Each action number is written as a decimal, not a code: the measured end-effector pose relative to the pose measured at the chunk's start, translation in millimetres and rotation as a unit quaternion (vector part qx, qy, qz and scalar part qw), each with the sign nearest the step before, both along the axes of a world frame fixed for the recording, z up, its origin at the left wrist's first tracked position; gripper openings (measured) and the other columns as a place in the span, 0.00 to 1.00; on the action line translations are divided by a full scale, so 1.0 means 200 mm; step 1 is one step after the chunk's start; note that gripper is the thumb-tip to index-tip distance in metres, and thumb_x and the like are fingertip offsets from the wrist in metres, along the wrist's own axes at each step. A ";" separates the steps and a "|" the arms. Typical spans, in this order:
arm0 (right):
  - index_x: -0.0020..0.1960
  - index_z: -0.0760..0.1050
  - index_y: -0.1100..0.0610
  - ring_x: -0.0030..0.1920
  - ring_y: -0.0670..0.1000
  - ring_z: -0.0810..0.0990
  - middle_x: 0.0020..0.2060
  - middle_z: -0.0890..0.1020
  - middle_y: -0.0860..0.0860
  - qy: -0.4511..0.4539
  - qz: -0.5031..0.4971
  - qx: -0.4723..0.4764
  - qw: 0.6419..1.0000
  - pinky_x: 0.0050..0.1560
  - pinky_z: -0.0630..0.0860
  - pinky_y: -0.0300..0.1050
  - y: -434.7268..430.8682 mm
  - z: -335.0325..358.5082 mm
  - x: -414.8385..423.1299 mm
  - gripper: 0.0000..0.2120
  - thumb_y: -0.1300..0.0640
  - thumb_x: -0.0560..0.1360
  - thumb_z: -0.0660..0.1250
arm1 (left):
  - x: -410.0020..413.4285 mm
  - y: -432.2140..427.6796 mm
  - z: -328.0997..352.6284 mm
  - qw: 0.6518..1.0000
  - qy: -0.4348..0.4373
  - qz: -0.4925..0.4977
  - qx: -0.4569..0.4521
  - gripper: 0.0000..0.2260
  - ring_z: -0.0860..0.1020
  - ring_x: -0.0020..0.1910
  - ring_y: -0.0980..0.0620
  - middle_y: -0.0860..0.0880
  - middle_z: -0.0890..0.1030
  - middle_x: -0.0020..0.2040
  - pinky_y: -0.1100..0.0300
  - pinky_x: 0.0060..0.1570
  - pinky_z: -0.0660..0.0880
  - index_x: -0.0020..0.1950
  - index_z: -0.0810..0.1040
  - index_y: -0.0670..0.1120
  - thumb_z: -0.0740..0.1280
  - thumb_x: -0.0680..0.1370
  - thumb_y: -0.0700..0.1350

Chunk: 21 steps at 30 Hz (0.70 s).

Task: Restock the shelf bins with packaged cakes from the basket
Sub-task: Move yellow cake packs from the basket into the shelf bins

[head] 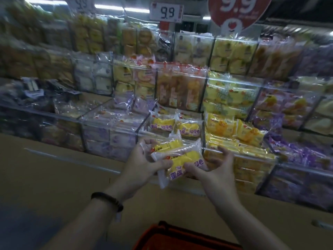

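- Gripping a small stack of packaged cakes [180, 160] in the left hand [142, 160], thumb across the front and fingers curled behind.
- Pinching the lower pack's near edge with the right hand [218, 175], thumb on the wrapper; outer fingers spread free, and how far the rest reach under the pack cannot be told.
- Holding the stack just in front of the front bin [144, 123], above the red basket [180, 230] and well clear of it.
- Match the print first: the same yellow cake and purple lettering lies in that bin, so aim there and not at the yellow packs to the right [250, 134].
- Square the packs against each other before moving, since the wrappers look slick and likely to slide apart.
- Lift over the clear front rim rather than pushing through it, to avoid catching a sealed edge.
- Lay flat, label up and facing out, on top of the row already inside.
- Press lightly only; soft cake probably crushes under a tight squeeze.
- Let go with the right hand first, then slip the left out from behind.
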State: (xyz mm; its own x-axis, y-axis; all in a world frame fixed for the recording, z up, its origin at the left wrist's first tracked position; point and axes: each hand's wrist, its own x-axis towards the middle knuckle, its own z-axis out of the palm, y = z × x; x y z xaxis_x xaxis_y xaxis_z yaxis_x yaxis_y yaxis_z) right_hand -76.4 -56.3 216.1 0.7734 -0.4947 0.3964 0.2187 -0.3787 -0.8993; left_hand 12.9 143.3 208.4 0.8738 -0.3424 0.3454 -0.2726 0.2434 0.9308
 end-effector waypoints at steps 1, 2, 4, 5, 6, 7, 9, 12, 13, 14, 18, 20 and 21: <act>0.73 0.61 0.33 0.65 0.48 0.76 0.68 0.73 0.45 -0.021 -0.010 -0.099 0.995 0.59 0.79 0.50 -0.03 0.04 0.02 0.50 0.38 0.59 0.86 | 0.04 0.01 0.05 1.000 -0.024 0.009 0.011 0.25 0.87 0.56 0.41 0.42 0.87 0.58 0.40 0.53 0.84 0.63 0.71 0.45 0.79 0.73 0.33; 0.75 0.62 0.32 0.67 0.46 0.72 0.69 0.70 0.43 -0.040 -0.014 -0.201 0.979 0.61 0.77 0.47 -0.05 0.09 0.05 0.49 0.37 0.61 0.84 | 0.08 0.01 0.10 0.999 -0.044 0.017 0.024 0.25 0.87 0.55 0.40 0.41 0.87 0.57 0.40 0.52 0.84 0.62 0.71 0.45 0.80 0.72 0.33; 0.72 0.71 0.34 0.66 0.46 0.70 0.67 0.70 0.42 -0.072 -0.021 -0.376 0.923 0.62 0.76 0.48 -0.09 0.19 0.11 0.38 0.35 0.65 0.80 | 0.14 0.00 0.21 0.996 -0.076 0.019 0.046 0.26 0.87 0.54 0.37 0.39 0.87 0.55 0.39 0.52 0.84 0.61 0.72 0.46 0.82 0.71 0.35; 0.70 0.74 0.35 0.66 0.48 0.71 0.66 0.72 0.41 -0.077 -0.025 -0.440 0.894 0.62 0.76 0.52 -0.09 0.23 0.14 0.32 0.35 0.68 0.78 | 0.17 0.00 0.26 0.994 -0.094 0.017 0.053 0.27 0.87 0.54 0.37 0.39 0.87 0.55 0.39 0.53 0.84 0.60 0.72 0.47 0.84 0.69 0.38; 0.69 0.75 0.36 0.66 0.49 0.70 0.65 0.74 0.40 -0.064 -0.021 -0.482 0.874 0.63 0.75 0.54 -0.10 0.28 0.17 0.29 0.35 0.70 0.76 | 0.20 -0.01 0.31 0.992 -0.112 0.014 0.059 0.27 0.87 0.53 0.38 0.40 0.88 0.54 0.39 0.53 0.84 0.60 0.72 0.47 0.84 0.69 0.40; 0.71 0.73 0.36 0.68 0.48 0.69 0.66 0.74 0.38 -0.037 -0.013 -0.502 0.864 0.65 0.74 0.52 -0.10 0.32 0.20 0.29 0.35 0.72 0.74 | 0.23 -0.01 0.36 0.989 -0.130 0.015 0.063 0.27 0.88 0.52 0.39 0.41 0.88 0.52 0.41 0.51 0.85 0.60 0.72 0.47 0.83 0.69 0.41; 0.75 0.68 0.35 0.71 0.47 0.65 0.69 0.74 0.35 0.001 0.000 -0.518 0.855 0.66 0.72 0.49 -0.09 0.41 0.28 0.30 0.37 0.75 0.72 | 0.30 -0.04 0.46 0.984 -0.159 0.032 0.079 0.25 0.88 0.48 0.43 0.43 0.89 0.49 0.48 0.45 0.86 0.59 0.71 0.48 0.82 0.71 0.41; 0.72 0.70 0.36 0.67 0.48 0.70 0.65 0.78 0.38 -0.033 -0.035 -0.560 0.827 0.58 0.76 0.47 -0.12 0.52 0.40 0.23 0.41 0.78 0.70 | 0.43 -0.08 0.59 0.981 -0.169 0.014 0.091 0.24 0.88 0.43 0.48 0.48 0.89 0.46 0.55 0.39 0.83 0.59 0.72 0.49 0.81 0.71 0.47; 0.71 0.71 0.37 0.66 0.48 0.71 0.64 0.79 0.40 -0.040 -0.052 -0.570 0.819 0.57 0.77 0.47 -0.13 0.55 0.44 0.21 0.42 0.79 0.70 | 0.47 -0.08 0.62 0.981 -0.170 0.014 0.092 0.21 0.86 0.41 0.51 0.50 0.88 0.44 0.57 0.38 0.82 0.59 0.72 0.49 0.79 0.73 0.50; 0.71 0.71 0.37 0.66 0.49 0.71 0.64 0.79 0.41 -0.043 -0.069 -0.582 0.809 0.56 0.78 0.48 -0.14 0.57 0.48 0.21 0.43 0.80 0.69 | 0.52 -0.09 0.64 0.979 -0.177 0.027 0.093 0.20 0.85 0.41 0.52 0.52 0.87 0.42 0.55 0.39 0.82 0.58 0.73 0.48 0.78 0.75 0.53; 0.74 0.68 0.36 0.67 0.53 0.70 0.64 0.79 0.44 -0.017 -0.115 -0.627 0.771 0.51 0.81 0.51 -0.20 0.57 0.63 0.23 0.45 0.80 0.70 | 0.77 -0.09 0.57 0.964 -0.202 0.115 0.126 0.16 0.88 0.42 0.44 0.47 0.87 0.43 0.34 0.47 0.84 0.54 0.74 0.53 0.80 0.75 0.47; 0.75 0.68 0.35 0.64 0.53 0.71 0.60 0.80 0.45 -0.008 -0.123 -0.623 0.772 0.47 0.82 0.52 -0.23 0.54 0.70 0.25 0.47 0.81 0.70 | 0.87 -0.10 0.49 0.962 -0.191 0.128 0.148 0.14 0.88 0.43 0.42 0.44 0.88 0.44 0.33 0.46 0.84 0.53 0.74 0.57 0.78 0.77 0.46; 0.75 0.68 0.35 0.63 0.52 0.71 0.58 0.79 0.46 -0.007 -0.124 -0.612 0.781 0.46 0.82 0.51 -0.24 0.51 0.73 0.25 0.48 0.81 0.70 | 0.91 -0.11 0.46 0.959 -0.193 0.136 0.155 0.13 0.88 0.43 0.41 0.44 0.88 0.44 0.33 0.45 0.84 0.52 0.74 0.59 0.76 0.77 0.48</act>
State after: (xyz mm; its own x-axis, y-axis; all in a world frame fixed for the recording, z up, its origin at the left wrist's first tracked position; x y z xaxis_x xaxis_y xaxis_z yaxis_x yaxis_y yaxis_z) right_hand 68.7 -104.3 318.6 0.7054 0.1264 0.6974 0.0081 -0.9853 0.1704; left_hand 194.6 121.7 299.6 0.7732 -0.2582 0.5792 -0.6251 -0.1568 0.7646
